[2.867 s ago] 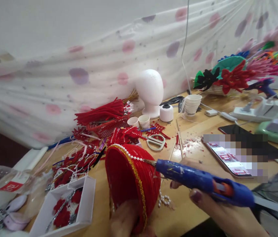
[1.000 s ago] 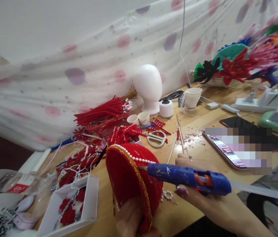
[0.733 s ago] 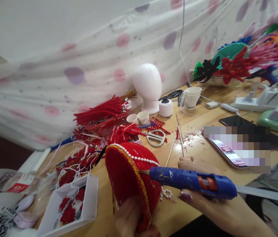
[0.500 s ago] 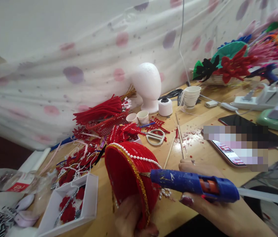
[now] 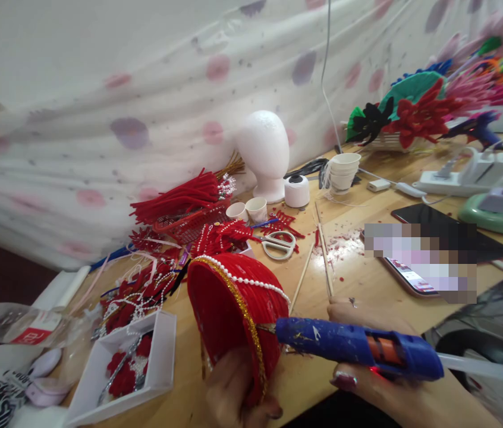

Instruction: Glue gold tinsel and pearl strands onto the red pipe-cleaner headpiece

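Observation:
My left hand grips the lower rim of a red, bowl-shaped cap, some fingers inside it and the thumb outside. The cap is tilted, its hollow facing left. Gold glitter trim runs along the rim, and a string of white pearl beads drapes over the outside. In my right hand is a blue hot glue gun, with a clear glue stick protruding from its back. Its nozzle points left at the cap's outside, close beside the gold trim; whether it touches, I cannot tell.
A white box with red flowers lies left of the cap. Behind are scissors, red stems, paper cups and a foam head. Thin sticks, a phone and power strips lie rightward.
The glue gun has shifted slightly down and right, its nozzle now lower along the gold trim. My left hand still holds the cap. The whole view has shifted a little.

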{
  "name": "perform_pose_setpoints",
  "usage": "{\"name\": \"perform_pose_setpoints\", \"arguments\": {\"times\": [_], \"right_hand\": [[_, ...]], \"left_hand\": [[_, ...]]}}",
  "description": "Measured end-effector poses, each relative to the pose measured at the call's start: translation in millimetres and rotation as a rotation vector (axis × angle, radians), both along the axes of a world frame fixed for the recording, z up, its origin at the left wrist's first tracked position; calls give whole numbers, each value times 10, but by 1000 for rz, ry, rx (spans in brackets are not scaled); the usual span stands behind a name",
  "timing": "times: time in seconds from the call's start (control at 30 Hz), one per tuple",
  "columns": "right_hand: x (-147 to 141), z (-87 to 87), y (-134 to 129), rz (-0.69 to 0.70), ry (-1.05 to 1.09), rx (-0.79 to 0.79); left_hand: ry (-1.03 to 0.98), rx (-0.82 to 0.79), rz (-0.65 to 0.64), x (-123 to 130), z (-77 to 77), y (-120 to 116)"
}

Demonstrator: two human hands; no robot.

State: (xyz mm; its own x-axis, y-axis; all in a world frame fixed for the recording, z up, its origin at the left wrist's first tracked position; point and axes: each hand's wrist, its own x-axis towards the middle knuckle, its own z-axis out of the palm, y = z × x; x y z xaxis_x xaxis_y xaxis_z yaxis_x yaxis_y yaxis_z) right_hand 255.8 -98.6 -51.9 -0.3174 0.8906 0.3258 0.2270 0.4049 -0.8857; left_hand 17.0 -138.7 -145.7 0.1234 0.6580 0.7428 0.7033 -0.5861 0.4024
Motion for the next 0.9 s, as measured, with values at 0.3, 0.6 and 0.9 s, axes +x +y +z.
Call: {"name": "perform_pose_setpoints", "arguments": {"times": [0.3,0.6,0.9], "right_hand": [[-67,45,40,-41,15,-73],[-1,-26,-28,25,-42,-41],[9,-79,-89,-33,-55,46]], "left_hand": [[-23,-2,-14,14,62,8],[-14,-4,4,16,69,3],[49,-4,3,-40,80,-5]]}}
